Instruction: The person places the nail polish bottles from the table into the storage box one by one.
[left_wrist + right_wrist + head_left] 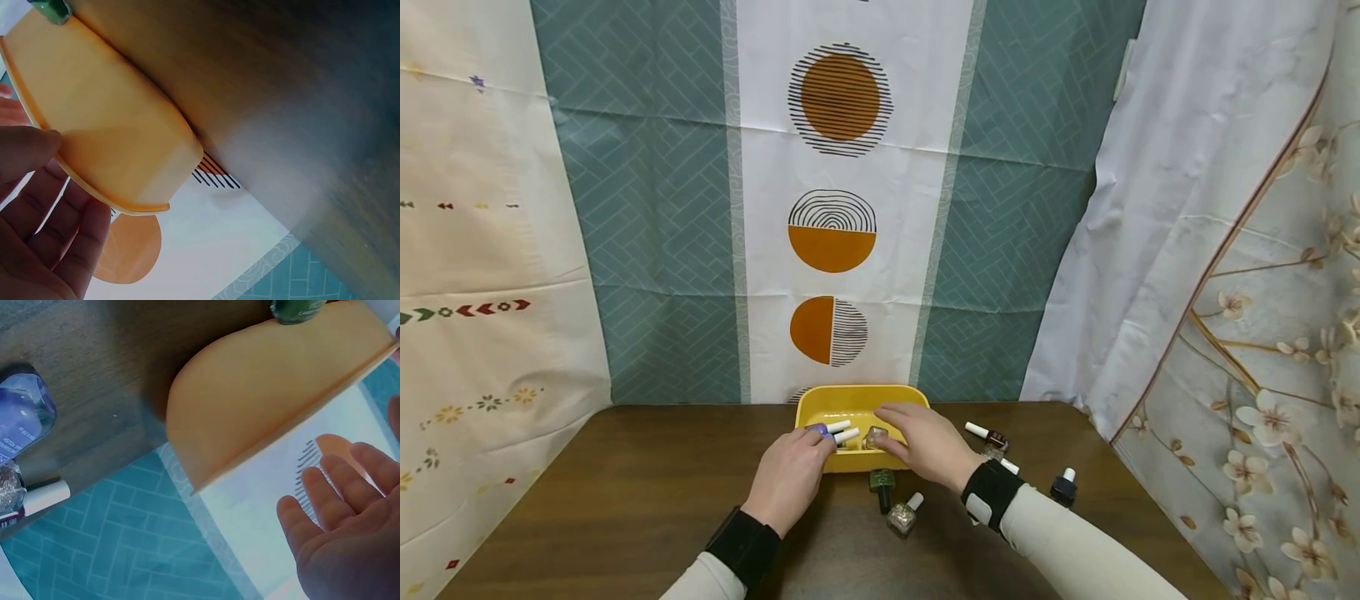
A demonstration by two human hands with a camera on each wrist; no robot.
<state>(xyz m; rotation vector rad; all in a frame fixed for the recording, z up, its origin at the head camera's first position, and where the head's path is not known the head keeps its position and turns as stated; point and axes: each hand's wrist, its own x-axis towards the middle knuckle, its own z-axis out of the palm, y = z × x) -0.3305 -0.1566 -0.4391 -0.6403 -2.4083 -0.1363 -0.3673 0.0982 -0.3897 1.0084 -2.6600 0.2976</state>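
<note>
Your left hand and right hand are flanking the yellow tray, which is sitting at 12 o'clock from you on the table. Reading the tray as a dial, the left hand is lying at 8 o'clock, its thumb showing outside the front wall and its other fingers bending over the rim; whether they are gripping anything, you cannot tell from these views. The right hand is hovering just past 3 o'clock, released, its fingers spreading loosely and its thumb pointing near a gold glitter bottle inside. By your left fingertips, two purplish bottles are lying in the tray, their white caps pointing between 2 and 3. Outside, a green bottle is lying near the front wall towards 5:30, its dark cap facing you, and another glitter bottle is lying farther out at 5. A dark red bottle is lying at 3, and a near-black bottle is resting beyond it, between 3 and 4. Behind the tray, a cloth with orange circles is hanging.
</note>
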